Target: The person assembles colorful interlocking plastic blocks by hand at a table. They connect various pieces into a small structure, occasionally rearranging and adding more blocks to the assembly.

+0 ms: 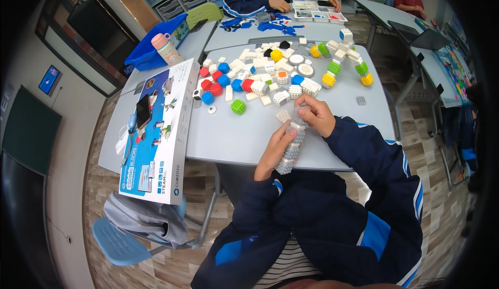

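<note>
A stick of joined grey studded blocks [292, 149], with a thin white joint in it, slants up from the table's near edge. My left hand [275, 148] is closed around its middle. At its upper end my right hand [318, 115] pinches a grey block, partly covered by the fingers. A pale studded piece [283, 115] lies just beyond the stick. Further off spreads a heap of studded cubes and white connectors, among them a green cube [238, 107], a blue cube [208, 98] and a yellow cube [276, 55].
A built figure of white, green and yellow blocks [344, 55] stands at the right. On the left lies a large box [179, 148] with a phone [143, 111] on it. Behind are a pink bottle [165, 49] and a blue bin [143, 55]. Across, another person's hands [279, 5] sort pieces.
</note>
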`<state>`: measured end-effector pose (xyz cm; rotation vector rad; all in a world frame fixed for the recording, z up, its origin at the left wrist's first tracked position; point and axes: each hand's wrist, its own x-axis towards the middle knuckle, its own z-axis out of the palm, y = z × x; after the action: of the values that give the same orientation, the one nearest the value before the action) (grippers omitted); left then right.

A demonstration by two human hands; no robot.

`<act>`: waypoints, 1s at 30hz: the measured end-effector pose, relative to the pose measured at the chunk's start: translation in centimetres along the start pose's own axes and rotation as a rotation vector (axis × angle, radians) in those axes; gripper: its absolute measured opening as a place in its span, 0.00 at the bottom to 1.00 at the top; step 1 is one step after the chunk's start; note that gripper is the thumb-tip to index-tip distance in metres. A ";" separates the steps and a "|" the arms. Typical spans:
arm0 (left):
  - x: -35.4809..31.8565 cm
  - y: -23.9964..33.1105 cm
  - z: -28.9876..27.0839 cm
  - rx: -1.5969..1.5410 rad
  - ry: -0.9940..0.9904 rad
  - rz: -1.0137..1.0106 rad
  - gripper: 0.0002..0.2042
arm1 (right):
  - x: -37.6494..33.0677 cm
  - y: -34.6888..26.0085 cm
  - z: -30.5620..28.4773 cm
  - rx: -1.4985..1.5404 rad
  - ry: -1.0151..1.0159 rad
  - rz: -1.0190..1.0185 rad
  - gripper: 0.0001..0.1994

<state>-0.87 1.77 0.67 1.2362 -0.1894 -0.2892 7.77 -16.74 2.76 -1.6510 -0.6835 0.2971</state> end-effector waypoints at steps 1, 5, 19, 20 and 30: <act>-0.1 -0.1 0.3 -0.035 -0.009 0.006 0.27 | 0.0 0.0 0.1 0.012 -0.007 -0.109 0.14; 0.2 -0.3 0.8 -0.183 -0.156 0.093 0.28 | -0.2 -0.2 0.5 -0.088 0.059 -0.288 0.14; -0.3 0.4 1.2 -0.176 -0.166 -0.064 0.24 | -1.2 -1.1 0.9 -0.160 -0.002 -0.245 0.15; -0.3 0.3 1.2 -0.191 -0.169 -0.070 0.24 | -0.7 -0.6 1.0 -0.136 0.023 -0.289 0.15; 0.8 -0.6 0.5 -0.472 0.082 0.075 0.22 | 0.1 -0.3 -0.4 -0.377 0.077 -0.098 0.17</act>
<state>-0.34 0.93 0.27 0.7696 -0.0891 -0.2020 8.04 -17.01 3.15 -1.9666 -0.7938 0.0321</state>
